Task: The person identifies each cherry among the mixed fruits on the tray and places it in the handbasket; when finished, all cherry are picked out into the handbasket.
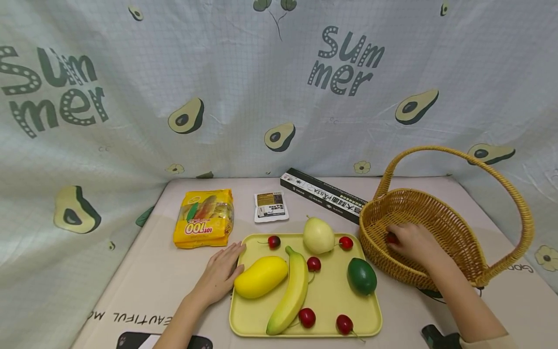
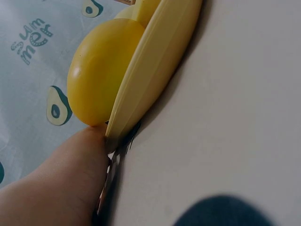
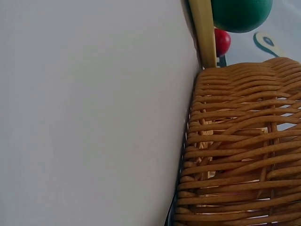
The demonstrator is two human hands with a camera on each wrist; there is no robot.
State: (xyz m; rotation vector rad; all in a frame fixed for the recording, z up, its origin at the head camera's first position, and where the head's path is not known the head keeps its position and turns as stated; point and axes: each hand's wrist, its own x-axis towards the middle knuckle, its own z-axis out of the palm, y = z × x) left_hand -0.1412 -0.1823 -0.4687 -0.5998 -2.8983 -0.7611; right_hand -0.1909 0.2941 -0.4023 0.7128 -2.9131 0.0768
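In the head view my right hand (image 1: pixel 411 242) reaches down inside the wicker basket (image 1: pixel 472 242), its fingers pinching a red cherry (image 1: pixel 392 238). The right wrist view shows the woven basket wall (image 3: pixel 244 141) hiding that hand. My left hand (image 1: pixel 222 274) rests at the left rim of the yellow tray (image 1: pixel 335 291), fingers extended, beside a yellow mango (image 1: pixel 261 277). Right of the mango lies a banana (image 1: pixel 289 293). Also on the tray are a pear (image 1: pixel 318 235), a green avocado (image 1: pixel 362 276) and several cherries (image 1: pixel 307 317).
A yellow snack bag (image 1: pixel 205 218) lies left behind the tray, with a small white packet (image 1: pixel 271 206) nearby. A long black pasta box (image 1: pixel 324 194) reaches to the basket's left side. The tall basket handle (image 1: pixel 501 179) arches over the right arm. A dark object (image 1: pixel 438 337) lies at the front right.
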